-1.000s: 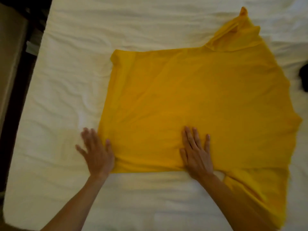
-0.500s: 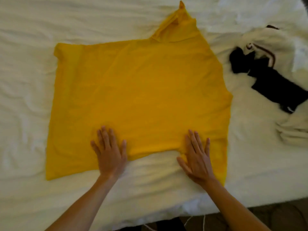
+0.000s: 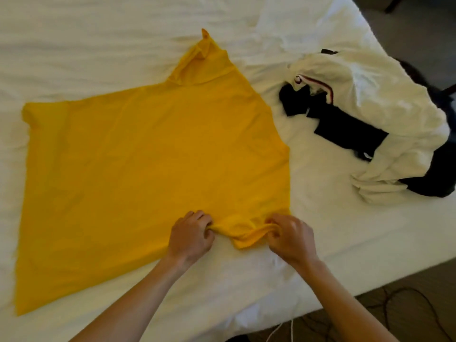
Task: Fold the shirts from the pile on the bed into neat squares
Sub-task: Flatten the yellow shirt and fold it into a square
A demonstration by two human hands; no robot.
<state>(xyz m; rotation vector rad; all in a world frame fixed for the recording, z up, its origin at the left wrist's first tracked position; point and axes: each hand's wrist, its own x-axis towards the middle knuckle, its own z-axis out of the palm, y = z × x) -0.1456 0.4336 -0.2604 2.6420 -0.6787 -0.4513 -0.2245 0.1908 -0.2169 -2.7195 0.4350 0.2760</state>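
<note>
A yellow shirt (image 3: 148,156) lies spread flat across the white bed (image 3: 98,38), one sleeve pointing to the far side. Its near sleeve is bunched up at the near edge. My left hand (image 3: 191,236) grips the left end of that bunched sleeve with curled fingers. My right hand (image 3: 291,236) pinches the right end of the same sleeve. A pile of shirts (image 3: 370,124), white cloth over dark cloth, lies crumpled to the right of the yellow shirt.
The bed's near right edge runs diagonally at the lower right, with dark floor (image 3: 407,304) and thin cables (image 3: 291,329) beyond it. Wrinkled white sheet surrounds the yellow shirt on all sides.
Both hands were pressing flat on the shirt's near edge; they have since curled and taken hold of the near sleeve, bunching it. The view has shifted right, showing the pile.
</note>
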